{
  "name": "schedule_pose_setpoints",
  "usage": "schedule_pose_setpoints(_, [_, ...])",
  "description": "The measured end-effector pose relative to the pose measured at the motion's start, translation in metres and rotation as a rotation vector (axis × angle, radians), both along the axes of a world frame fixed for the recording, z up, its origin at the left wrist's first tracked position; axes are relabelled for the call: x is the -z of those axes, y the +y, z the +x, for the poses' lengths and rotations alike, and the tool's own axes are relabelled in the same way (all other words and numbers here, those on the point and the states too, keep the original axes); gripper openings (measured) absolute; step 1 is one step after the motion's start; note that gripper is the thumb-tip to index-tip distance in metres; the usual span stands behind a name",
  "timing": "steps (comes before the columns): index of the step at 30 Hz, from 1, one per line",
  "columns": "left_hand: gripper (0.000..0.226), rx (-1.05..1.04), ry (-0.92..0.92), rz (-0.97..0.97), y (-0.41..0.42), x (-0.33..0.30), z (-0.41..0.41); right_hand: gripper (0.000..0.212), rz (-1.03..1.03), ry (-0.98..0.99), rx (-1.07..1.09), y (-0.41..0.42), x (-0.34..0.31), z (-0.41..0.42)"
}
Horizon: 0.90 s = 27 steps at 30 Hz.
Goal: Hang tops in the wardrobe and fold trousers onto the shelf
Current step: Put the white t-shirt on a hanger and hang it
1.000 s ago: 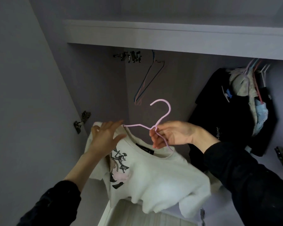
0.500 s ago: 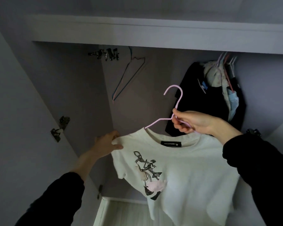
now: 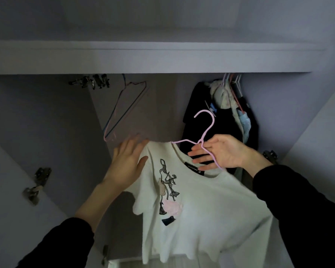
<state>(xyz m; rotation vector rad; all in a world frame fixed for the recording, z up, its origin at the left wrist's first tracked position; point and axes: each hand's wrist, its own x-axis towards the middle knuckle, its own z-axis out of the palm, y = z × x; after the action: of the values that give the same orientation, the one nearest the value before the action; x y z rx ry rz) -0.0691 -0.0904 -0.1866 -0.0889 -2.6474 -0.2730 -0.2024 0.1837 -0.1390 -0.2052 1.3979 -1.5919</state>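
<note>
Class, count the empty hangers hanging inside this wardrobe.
2, it seems: thin wire hangers overlapping at the rail's left. Others at the right carry dark clothes; more may be hidden.

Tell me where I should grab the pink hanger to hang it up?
Take the pink hanger by its neck, just under the hook, where the right hand has it now. Come from below and the near side, so the curled hook stays free and pointing up to catch the rail. The white T-shirt hangs below and covers the hanger's arms.

T-shirt (image 3: 201, 219) hem cut off below, neck label (image 3: 194, 168) text unreadable
</note>
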Motion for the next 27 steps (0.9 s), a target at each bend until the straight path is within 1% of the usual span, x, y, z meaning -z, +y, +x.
schedule_pose_setpoints(2, [0.046,0.029,0.067,-0.063,0.008,-0.016,-0.010,0.051,-0.040,-0.042,0.010,0.000,0.001,-0.006])
schedule_pose_setpoints(5, [0.049,0.041,0.151,-0.161,0.020,-0.040,-0.027,0.055,-0.032,-0.043,0.069,-0.008,0.005,-0.017])
schedule_pose_setpoints(8, [0.052,0.018,0.241,-0.306,0.031,-0.065,-0.051,0.052,-0.063,-0.027,0.128,-0.019,0.011,-0.034])
schedule_pose_setpoints(11, [0.063,-0.040,0.354,-0.414,0.038,-0.088,-0.083,0.045,-0.145,-0.021,0.177,-0.026,0.007,-0.062])
schedule_pose_setpoints(14, [0.092,-0.147,0.430,-0.454,0.045,-0.097,-0.110,0.041,-0.267,-0.038,0.243,-0.028,-0.006,-0.097])
schedule_pose_setpoints(15, [0.097,-0.194,0.457,-0.471,0.047,-0.096,-0.114,0.039,-0.307,-0.041,0.261,-0.030,-0.010,-0.108])
schedule_pose_setpoints(17, [0.100,-0.233,0.506,-0.493,0.049,-0.093,-0.120,0.036,-0.367,-0.039,0.296,-0.033,-0.017,-0.126])
schedule_pose_setpoints(22, [0.099,-0.191,0.554,-0.571,0.036,-0.098,-0.118,0.030,-0.419,-0.021,0.359,-0.045,-0.023,-0.160])
schedule_pose_setpoints(25, [0.101,-0.239,0.580,-0.549,0.034,-0.105,-0.121,0.045,-0.483,0.003,0.388,-0.048,-0.029,-0.173])
schedule_pose_setpoints(27, [0.101,-0.263,0.586,-0.542,0.033,-0.107,-0.124,0.042,-0.535,0.003,0.406,-0.050,-0.032,-0.183])
